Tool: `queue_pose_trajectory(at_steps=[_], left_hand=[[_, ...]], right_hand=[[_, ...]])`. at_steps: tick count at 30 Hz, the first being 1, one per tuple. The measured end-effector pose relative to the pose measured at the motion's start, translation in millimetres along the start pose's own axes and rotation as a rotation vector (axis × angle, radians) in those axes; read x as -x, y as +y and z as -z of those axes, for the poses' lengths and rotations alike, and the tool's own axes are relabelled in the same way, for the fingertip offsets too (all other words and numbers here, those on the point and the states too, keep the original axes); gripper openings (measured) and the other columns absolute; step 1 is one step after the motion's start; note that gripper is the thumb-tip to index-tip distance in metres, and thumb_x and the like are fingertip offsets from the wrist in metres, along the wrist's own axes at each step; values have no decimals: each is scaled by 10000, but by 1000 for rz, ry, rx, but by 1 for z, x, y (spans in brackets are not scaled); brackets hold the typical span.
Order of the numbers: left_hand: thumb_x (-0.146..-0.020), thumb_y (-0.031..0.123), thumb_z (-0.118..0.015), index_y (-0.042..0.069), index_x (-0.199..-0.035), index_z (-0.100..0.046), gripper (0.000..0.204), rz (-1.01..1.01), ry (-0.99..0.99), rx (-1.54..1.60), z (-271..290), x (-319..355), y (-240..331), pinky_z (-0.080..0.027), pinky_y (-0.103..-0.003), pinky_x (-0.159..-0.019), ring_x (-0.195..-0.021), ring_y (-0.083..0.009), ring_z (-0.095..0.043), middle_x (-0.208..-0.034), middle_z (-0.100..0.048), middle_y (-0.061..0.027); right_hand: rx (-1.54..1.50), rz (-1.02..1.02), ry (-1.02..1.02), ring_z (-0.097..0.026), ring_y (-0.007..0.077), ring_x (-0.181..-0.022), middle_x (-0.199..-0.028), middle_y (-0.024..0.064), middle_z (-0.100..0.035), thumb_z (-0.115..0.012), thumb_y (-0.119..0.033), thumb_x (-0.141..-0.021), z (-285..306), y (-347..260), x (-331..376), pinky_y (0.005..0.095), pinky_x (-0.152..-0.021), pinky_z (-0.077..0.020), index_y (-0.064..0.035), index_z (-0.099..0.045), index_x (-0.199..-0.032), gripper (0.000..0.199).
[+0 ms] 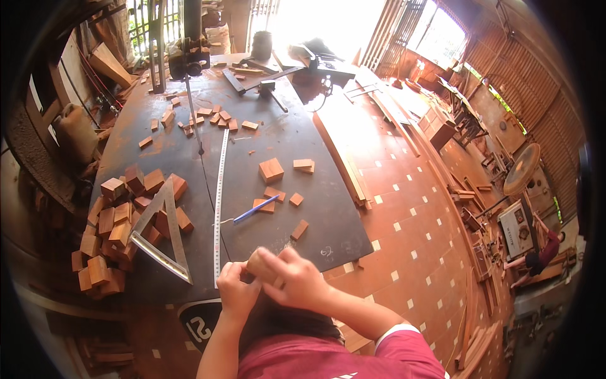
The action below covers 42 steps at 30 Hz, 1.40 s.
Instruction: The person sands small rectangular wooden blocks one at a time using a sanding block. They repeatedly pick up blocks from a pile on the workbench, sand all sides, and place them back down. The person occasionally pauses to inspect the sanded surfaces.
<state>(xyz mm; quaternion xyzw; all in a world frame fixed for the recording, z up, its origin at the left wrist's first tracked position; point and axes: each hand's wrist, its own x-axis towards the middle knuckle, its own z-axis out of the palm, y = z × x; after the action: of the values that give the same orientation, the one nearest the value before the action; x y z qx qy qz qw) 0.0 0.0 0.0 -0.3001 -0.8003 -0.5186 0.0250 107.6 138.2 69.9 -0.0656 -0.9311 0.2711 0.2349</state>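
Close to my body at the near edge of the dark saw table point(252, 170), a small wooden block point(261, 268) is held between both hands. My right hand point(297, 278) grips it from the right with closed fingers. My left hand point(238, 292) pinches its left side. A white measuring strip point(220, 196) lies lengthwise just beyond my left hand. Past my right hand, a blue pen point(255, 208) rests across a flat wood piece point(264, 205). Nearby are a larger block point(271, 170) and several small offcuts. A metal set square point(170, 237) leans on a pile of wooden blocks point(113, 221) at left.
An upright band saw blade point(192, 117) runs down into the table. Small offcuts point(218, 117) are scattered beyond it. At the far end stand a dark square point(233, 82) and other tools. Long boards point(341, 158) flank the table's right side. A person point(546, 252) is at far right.
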Motion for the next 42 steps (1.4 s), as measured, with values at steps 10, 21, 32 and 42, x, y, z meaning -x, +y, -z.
queue_pose_trajectory(at_steps=[10, 21, 32, 42], left_hand=[[-684, 108, -900, 14, -832, -705, 262, -32, 57, 15, -7, -1, 0, -512, -403, -608, -660, -282, -648, -757, -652, -115], [-720, 62, -891, 32, -917, -736, 252, -45, -8, -8, -2, 2, -3, -550, -424, -653, -719, -332, -675, -819, -668, -133], [-730, 85, -910, 28, -895, -733, 248, -26, 1, 25, -2, 1, -3, -542, -427, -635, -703, -319, -666, -806, -660, -130], [-727, 79, -901, 27, -886, -725, 243, -42, 2, 17, -2, 1, 1, -528, -424, -631, -698, -307, -652, -803, -653, -122]], right_hand=[[30, -68, 24, -699, 364, -820, -992, 183, -609, -822, -206, -816, 9, 13, -6, 441, -736, -617, -63, -603, -1473, 708], [-1, -17, -9, -697, 353, -775, -981, 177, -643, -838, -180, -791, -1, -11, 4, 423, -718, -615, -93, -641, -1450, 693], [-14, -48, 25, -704, 366, -800, -996, 174, -616, -828, -234, -829, -1, 3, 0, 437, -735, -621, -70, -617, -1473, 698], [34, -107, 56, -699, 342, -777, -990, 175, -625, -849, -168, -781, 9, 8, -3, 423, -697, -613, -71, -641, -1457, 714]])
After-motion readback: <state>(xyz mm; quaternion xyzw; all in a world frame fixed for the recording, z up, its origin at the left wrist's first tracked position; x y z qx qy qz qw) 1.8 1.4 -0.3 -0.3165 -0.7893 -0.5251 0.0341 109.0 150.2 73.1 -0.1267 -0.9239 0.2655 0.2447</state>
